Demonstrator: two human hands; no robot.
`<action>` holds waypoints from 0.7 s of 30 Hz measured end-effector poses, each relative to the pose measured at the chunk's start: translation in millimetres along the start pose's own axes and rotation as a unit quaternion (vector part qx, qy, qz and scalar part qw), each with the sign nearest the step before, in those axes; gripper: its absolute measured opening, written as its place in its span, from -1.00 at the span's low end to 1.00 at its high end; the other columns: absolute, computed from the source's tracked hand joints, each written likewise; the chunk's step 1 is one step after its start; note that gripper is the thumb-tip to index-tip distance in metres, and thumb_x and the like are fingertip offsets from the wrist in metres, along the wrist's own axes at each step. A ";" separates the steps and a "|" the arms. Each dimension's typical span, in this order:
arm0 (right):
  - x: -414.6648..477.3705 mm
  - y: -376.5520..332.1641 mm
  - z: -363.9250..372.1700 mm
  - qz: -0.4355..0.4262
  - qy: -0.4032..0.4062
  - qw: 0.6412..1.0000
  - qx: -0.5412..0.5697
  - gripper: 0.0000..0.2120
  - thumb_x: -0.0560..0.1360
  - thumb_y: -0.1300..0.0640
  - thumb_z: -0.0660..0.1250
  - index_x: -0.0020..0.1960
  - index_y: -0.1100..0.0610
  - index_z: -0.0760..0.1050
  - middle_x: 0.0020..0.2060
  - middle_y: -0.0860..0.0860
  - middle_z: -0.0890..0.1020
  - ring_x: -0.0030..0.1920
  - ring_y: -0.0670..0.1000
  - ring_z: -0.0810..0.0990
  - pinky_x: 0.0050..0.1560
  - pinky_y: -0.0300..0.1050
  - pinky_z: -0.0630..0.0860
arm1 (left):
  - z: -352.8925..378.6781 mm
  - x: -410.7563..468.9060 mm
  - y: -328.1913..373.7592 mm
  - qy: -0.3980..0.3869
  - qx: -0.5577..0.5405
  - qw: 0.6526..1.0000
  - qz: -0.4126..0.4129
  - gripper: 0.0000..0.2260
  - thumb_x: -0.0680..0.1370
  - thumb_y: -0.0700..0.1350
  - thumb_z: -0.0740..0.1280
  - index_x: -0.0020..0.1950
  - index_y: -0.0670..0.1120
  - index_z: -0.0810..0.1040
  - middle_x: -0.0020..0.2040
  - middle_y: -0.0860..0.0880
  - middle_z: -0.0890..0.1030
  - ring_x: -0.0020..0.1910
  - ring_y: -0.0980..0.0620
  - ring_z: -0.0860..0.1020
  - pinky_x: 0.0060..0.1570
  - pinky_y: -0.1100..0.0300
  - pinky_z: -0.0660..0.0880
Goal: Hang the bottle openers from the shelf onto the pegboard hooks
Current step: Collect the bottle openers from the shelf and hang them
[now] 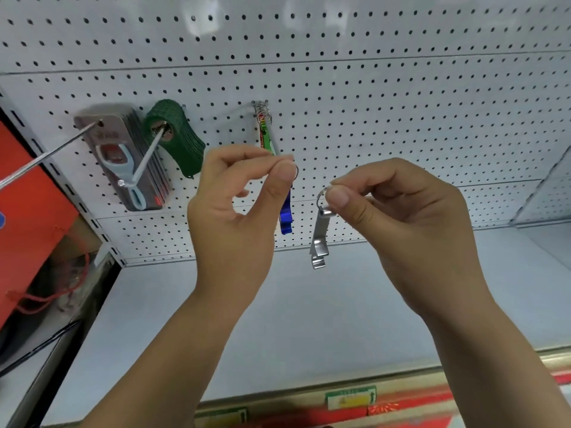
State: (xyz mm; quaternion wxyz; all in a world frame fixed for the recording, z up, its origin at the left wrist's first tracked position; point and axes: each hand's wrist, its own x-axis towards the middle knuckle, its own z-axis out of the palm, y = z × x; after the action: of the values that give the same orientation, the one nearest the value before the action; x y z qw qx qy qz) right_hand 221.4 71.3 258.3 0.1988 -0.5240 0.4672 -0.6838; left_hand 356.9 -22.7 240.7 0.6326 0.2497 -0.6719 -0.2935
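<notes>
My right hand (398, 217) pinches the key ring of a silver bottle opener (319, 239), which hangs straight down in front of the pegboard (386, 112). My left hand (238, 211) pinches the ring of a blue bottle opener (286, 217); most of that opener is hidden behind my thumb. Just above my left hand, a hook (262, 111) carries several key rings with colourful openers hanging from them. Both hands are raised close together, a little below that hook.
Two long hooks at the left hold carded openers (123, 156) and dark green openers (177, 137). The white shelf (309, 319) runs below the pegboard. Red packaging (27, 211) stands beyond the left upright. Price labels line the shelf's front edge (349, 396).
</notes>
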 end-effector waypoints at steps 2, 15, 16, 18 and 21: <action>1.8 -2.2 1.3 0.000 0.004 1.000 -0.005 -0.93 0.38 0.08 0.52 -0.18 0.03 0.65 -0.21 0.01 0.71 -0.12 0.13 0.65 0.04 0.24 0.56 | -0.2 3.9 0.9 -0.025 -0.080 0.994 -0.074 -0.92 0.54 -0.05 0.46 -0.09 0.15 0.71 0.03 0.06 0.61 0.11 0.10 0.59 0.10 0.09 0.51; 19.3 -4.9 23.1 0.012 0.001 1.000 -0.022 -0.93 0.45 0.20 0.52 -0.18 0.09 0.66 -0.27 -0.06 0.70 -0.22 -0.10 0.62 -0.12 -0.14 0.56 | -2.5 27.0 -14.5 -0.053 -0.167 0.962 -0.210 -0.94 0.50 -0.08 0.47 -0.08 0.02 0.74 0.03 0.01 0.57 -0.04 0.20 0.54 -0.06 0.43 0.44; 19.8 -4.8 25.2 0.013 0.002 1.000 -0.023 -0.93 0.45 0.20 0.52 -0.18 0.08 0.66 -0.27 -0.06 0.70 -0.22 -0.10 0.62 -0.12 -0.15 0.56 | -2.3 28.8 -16.9 -0.056 -0.158 0.963 -0.210 -0.94 0.51 -0.07 0.46 -0.08 0.05 0.74 0.04 0.03 0.58 -0.03 0.21 0.54 -0.03 0.40 0.45; 21.7 -4.2 28.3 0.021 0.007 0.999 -0.027 -0.93 0.47 0.18 0.51 -0.17 0.07 0.66 -0.28 -0.07 0.70 -0.21 -0.10 0.62 -0.08 -0.15 0.58 | -1.6 32.5 -20.7 -0.059 -0.148 0.964 -0.214 -0.95 0.51 -0.05 0.47 -0.08 0.08 0.74 0.03 0.07 0.60 -0.02 0.21 0.56 0.04 0.31 0.47; 25.1 0.1 29.9 0.042 0.018 0.998 -0.041 -0.93 0.48 0.17 0.50 -0.17 0.04 0.67 -0.27 -0.09 0.71 -0.19 -0.09 0.63 0.00 -0.08 0.60 | -1.2 37.9 -26.4 -0.056 -0.143 0.964 -0.218 -0.95 0.50 -0.02 0.48 -0.07 0.08 0.74 0.05 0.02 0.64 0.05 0.10 0.59 0.14 0.23 0.49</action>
State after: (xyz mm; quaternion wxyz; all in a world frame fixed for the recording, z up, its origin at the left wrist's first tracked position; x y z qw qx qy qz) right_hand 239.1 39.2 271.9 0.1971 -0.4990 0.5202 -0.6645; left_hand 354.4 -68.1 248.6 0.5437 0.2797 -0.5866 -0.5311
